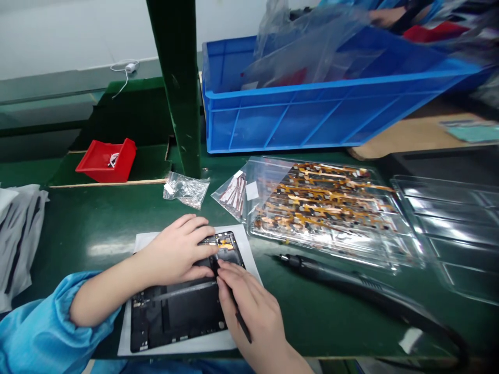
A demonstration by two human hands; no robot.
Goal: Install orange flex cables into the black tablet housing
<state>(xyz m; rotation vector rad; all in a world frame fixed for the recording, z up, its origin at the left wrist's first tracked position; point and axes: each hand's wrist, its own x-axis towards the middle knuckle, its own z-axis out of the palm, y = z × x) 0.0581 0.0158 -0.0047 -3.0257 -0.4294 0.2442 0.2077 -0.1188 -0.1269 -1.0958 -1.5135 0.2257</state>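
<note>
A black opened device [177, 314] with bare electronics lies on a white sheet [144, 241] near the front edge of the green bench. My left hand [175, 252] rests flat on its upper part, fingers stretched toward a small orange flex part [225, 241]. My right hand [253, 309] is closed in a pinch on a thin dark stick-like tool [241, 324], its tip pressed against the device beside my left fingertips.
A clear tray of several orange flex cables [323, 205] lies right of the device, with empty clear trays [452, 228] further right. A black corded electric screwdriver [351, 283] lies in front. Behind stand a blue crate [312, 109], a green post [179, 88], a red bin [106, 161] and small bags [186, 188].
</note>
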